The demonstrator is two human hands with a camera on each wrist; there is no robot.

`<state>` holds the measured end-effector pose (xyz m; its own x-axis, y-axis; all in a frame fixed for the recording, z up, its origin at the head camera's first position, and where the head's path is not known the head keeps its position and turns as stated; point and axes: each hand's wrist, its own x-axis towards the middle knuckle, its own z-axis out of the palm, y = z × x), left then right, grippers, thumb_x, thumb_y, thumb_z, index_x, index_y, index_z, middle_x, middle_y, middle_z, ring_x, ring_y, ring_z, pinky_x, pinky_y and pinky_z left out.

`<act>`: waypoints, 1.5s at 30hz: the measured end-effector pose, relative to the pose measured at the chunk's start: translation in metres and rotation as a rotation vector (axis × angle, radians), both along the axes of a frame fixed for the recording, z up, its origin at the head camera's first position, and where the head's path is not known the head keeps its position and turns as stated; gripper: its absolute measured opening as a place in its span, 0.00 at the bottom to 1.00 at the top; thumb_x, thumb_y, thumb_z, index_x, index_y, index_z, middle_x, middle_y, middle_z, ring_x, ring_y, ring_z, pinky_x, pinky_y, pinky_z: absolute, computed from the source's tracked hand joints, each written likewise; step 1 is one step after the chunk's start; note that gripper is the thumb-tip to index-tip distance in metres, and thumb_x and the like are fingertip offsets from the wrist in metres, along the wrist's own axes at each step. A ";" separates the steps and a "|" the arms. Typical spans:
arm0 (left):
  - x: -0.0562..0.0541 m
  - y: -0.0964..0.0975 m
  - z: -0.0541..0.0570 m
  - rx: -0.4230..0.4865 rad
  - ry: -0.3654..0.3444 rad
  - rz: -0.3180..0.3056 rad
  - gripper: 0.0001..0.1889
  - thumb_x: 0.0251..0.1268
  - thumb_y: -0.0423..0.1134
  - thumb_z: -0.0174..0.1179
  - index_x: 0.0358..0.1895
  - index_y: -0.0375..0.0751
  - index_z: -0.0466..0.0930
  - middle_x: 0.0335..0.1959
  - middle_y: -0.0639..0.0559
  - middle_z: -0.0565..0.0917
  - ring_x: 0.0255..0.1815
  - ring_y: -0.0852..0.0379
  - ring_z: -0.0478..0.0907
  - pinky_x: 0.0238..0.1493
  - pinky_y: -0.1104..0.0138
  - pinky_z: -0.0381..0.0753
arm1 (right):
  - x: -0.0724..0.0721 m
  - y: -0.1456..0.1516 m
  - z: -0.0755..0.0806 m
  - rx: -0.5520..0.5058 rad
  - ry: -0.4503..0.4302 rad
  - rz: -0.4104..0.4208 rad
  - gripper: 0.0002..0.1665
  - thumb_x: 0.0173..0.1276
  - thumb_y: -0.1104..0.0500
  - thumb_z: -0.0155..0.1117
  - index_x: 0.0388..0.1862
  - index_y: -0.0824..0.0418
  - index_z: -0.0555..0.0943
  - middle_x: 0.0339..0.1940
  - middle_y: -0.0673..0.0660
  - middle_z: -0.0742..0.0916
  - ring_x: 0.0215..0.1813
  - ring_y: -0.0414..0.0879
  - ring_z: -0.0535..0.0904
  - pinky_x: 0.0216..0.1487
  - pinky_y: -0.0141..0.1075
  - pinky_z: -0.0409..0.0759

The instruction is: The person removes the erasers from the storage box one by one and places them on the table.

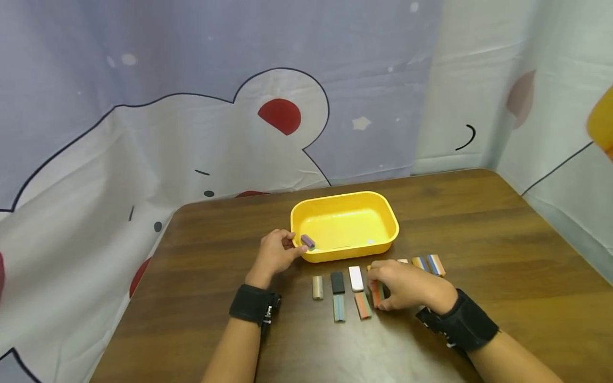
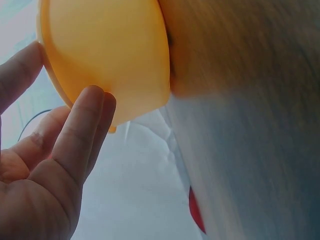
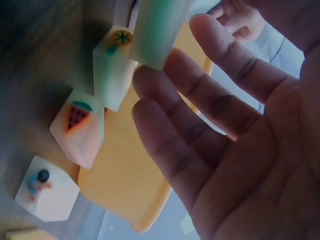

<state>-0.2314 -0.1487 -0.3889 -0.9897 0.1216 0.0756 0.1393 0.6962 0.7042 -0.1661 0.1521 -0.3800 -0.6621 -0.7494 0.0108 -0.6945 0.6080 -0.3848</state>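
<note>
My left hand [image 1: 276,252] is at the near left corner of a yellow plastic tray [image 1: 345,254], thumb at the rim and fingers against the outer wall. In the left wrist view, these fingers [image 2: 80,125] lie along the tray wall [image 2: 125,65]. Inside the tray, near that thumb, lies a small purple eraser [image 1: 307,241]. My right hand [image 1: 399,283] pinches an orange-and-green striped eraser [image 1: 377,296] in the near row. From the right wrist, its green side [image 3: 160,32] shows at the fingertips; the thumb's contact is hidden there.
Left of the right hand lie a beige eraser [image 1: 317,287], a black one [image 1: 337,283], a white one [image 1: 356,279], a blue-green striped one [image 1: 339,308] and an orange-green one [image 1: 363,306]. Two striped erasers [image 1: 436,265] lie beyond it. A printed curtain hangs behind the wooden table [image 1: 215,239].
</note>
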 end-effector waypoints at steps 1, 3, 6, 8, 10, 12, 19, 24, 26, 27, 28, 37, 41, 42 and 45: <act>0.000 -0.001 0.000 0.002 -0.001 0.001 0.26 0.55 0.43 0.73 0.53 0.28 0.80 0.44 0.43 0.79 0.45 0.49 0.79 0.47 0.59 0.81 | 0.000 -0.001 0.000 0.006 0.005 0.003 0.18 0.49 0.60 0.79 0.31 0.51 0.76 0.31 0.43 0.73 0.31 0.36 0.68 0.31 0.30 0.72; 0.001 -0.002 0.001 0.004 -0.003 0.007 0.26 0.55 0.43 0.73 0.53 0.28 0.80 0.44 0.43 0.79 0.45 0.49 0.79 0.48 0.59 0.81 | 0.000 -0.004 0.000 0.017 0.015 0.007 0.19 0.48 0.59 0.80 0.31 0.51 0.76 0.31 0.43 0.73 0.32 0.37 0.68 0.32 0.30 0.72; 0.002 -0.005 0.002 -0.004 0.005 0.012 0.26 0.56 0.43 0.72 0.53 0.28 0.80 0.44 0.42 0.80 0.46 0.48 0.79 0.48 0.58 0.81 | 0.001 -0.009 0.000 0.033 0.028 0.014 0.20 0.48 0.58 0.81 0.30 0.50 0.74 0.32 0.44 0.74 0.33 0.39 0.70 0.32 0.31 0.72; 0.003 -0.006 0.003 -0.012 0.006 0.014 0.26 0.56 0.44 0.72 0.53 0.28 0.80 0.45 0.42 0.80 0.46 0.48 0.79 0.48 0.58 0.81 | 0.002 -0.011 -0.001 0.044 0.028 0.013 0.21 0.47 0.57 0.81 0.29 0.50 0.74 0.35 0.46 0.77 0.35 0.43 0.74 0.32 0.32 0.73; 0.004 -0.007 0.004 -0.020 0.003 0.016 0.26 0.56 0.44 0.72 0.53 0.28 0.80 0.45 0.42 0.80 0.46 0.48 0.79 0.48 0.58 0.81 | 0.003 -0.013 -0.002 0.052 0.017 0.008 0.22 0.47 0.57 0.81 0.29 0.50 0.73 0.35 0.47 0.77 0.34 0.43 0.74 0.30 0.32 0.73; 0.005 -0.008 0.004 -0.026 -0.003 0.020 0.27 0.56 0.44 0.72 0.53 0.29 0.80 0.45 0.43 0.80 0.46 0.48 0.79 0.48 0.58 0.81 | 0.004 -0.013 -0.003 0.054 0.002 0.003 0.22 0.47 0.57 0.82 0.30 0.50 0.73 0.35 0.46 0.76 0.33 0.41 0.73 0.30 0.31 0.72; 0.004 -0.003 0.001 -0.023 0.003 0.012 0.26 0.55 0.44 0.72 0.52 0.29 0.80 0.44 0.43 0.80 0.45 0.49 0.79 0.47 0.59 0.81 | 0.007 -0.009 -0.004 0.063 0.004 0.005 0.23 0.45 0.61 0.83 0.31 0.51 0.74 0.32 0.44 0.73 0.31 0.37 0.68 0.30 0.31 0.72; 0.002 0.002 0.003 -0.011 0.012 0.008 0.26 0.55 0.44 0.73 0.53 0.29 0.80 0.44 0.43 0.80 0.46 0.48 0.79 0.48 0.58 0.81 | 0.007 -0.005 -0.002 0.084 0.012 -0.022 0.24 0.44 0.62 0.83 0.31 0.52 0.74 0.31 0.46 0.72 0.31 0.38 0.68 0.30 0.31 0.71; 0.000 0.004 0.004 -0.008 0.006 0.017 0.27 0.55 0.44 0.73 0.53 0.30 0.80 0.44 0.43 0.80 0.46 0.48 0.79 0.49 0.58 0.81 | 0.007 -0.005 -0.001 0.094 0.011 -0.036 0.24 0.44 0.61 0.83 0.31 0.51 0.74 0.32 0.46 0.73 0.31 0.38 0.68 0.30 0.32 0.71; 0.000 0.004 0.004 -0.008 0.001 0.021 0.27 0.55 0.44 0.73 0.53 0.30 0.80 0.45 0.43 0.80 0.46 0.48 0.79 0.49 0.58 0.81 | 0.007 -0.005 -0.001 0.095 0.009 -0.038 0.24 0.44 0.60 0.83 0.31 0.51 0.74 0.32 0.46 0.73 0.31 0.38 0.68 0.30 0.32 0.71; 0.000 0.004 0.005 -0.008 -0.003 0.025 0.27 0.55 0.44 0.73 0.53 0.30 0.80 0.45 0.43 0.80 0.46 0.49 0.79 0.49 0.58 0.81 | 0.007 -0.005 -0.001 0.095 0.011 -0.035 0.24 0.44 0.60 0.83 0.32 0.52 0.74 0.32 0.46 0.73 0.31 0.38 0.68 0.30 0.32 0.71; 0.002 0.005 0.003 -0.008 -0.008 0.024 0.26 0.56 0.44 0.72 0.54 0.31 0.80 0.46 0.43 0.80 0.48 0.49 0.79 0.50 0.58 0.81 | 0.008 -0.006 -0.003 0.090 -0.017 -0.036 0.23 0.46 0.58 0.83 0.33 0.52 0.75 0.32 0.46 0.73 0.30 0.38 0.68 0.30 0.32 0.72; 0.003 0.005 0.001 -0.001 -0.017 0.025 0.26 0.56 0.44 0.72 0.54 0.31 0.79 0.47 0.43 0.80 0.48 0.49 0.79 0.50 0.59 0.81 | 0.008 -0.004 -0.002 0.054 -0.039 -0.005 0.19 0.52 0.54 0.80 0.35 0.51 0.76 0.34 0.46 0.74 0.33 0.38 0.70 0.33 0.32 0.73; 0.003 0.005 0.001 0.001 -0.017 0.025 0.26 0.56 0.44 0.72 0.55 0.31 0.79 0.47 0.43 0.80 0.49 0.49 0.79 0.50 0.58 0.81 | 0.007 -0.003 -0.001 0.035 -0.040 0.003 0.17 0.54 0.54 0.78 0.35 0.52 0.77 0.34 0.46 0.75 0.34 0.38 0.71 0.34 0.32 0.74; 0.002 0.006 0.000 0.006 -0.010 0.025 0.27 0.56 0.45 0.72 0.55 0.31 0.79 0.48 0.43 0.80 0.49 0.48 0.79 0.51 0.58 0.80 | 0.006 0.000 0.001 -0.025 -0.024 0.020 0.14 0.59 0.56 0.75 0.37 0.54 0.78 0.35 0.48 0.77 0.36 0.41 0.74 0.36 0.33 0.76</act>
<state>-0.2289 -0.1428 -0.3885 -0.9932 0.0960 0.0662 0.1145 0.6954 0.7094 -0.1601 0.1516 -0.3786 -0.6470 -0.7623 0.0144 -0.6971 0.5838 -0.4161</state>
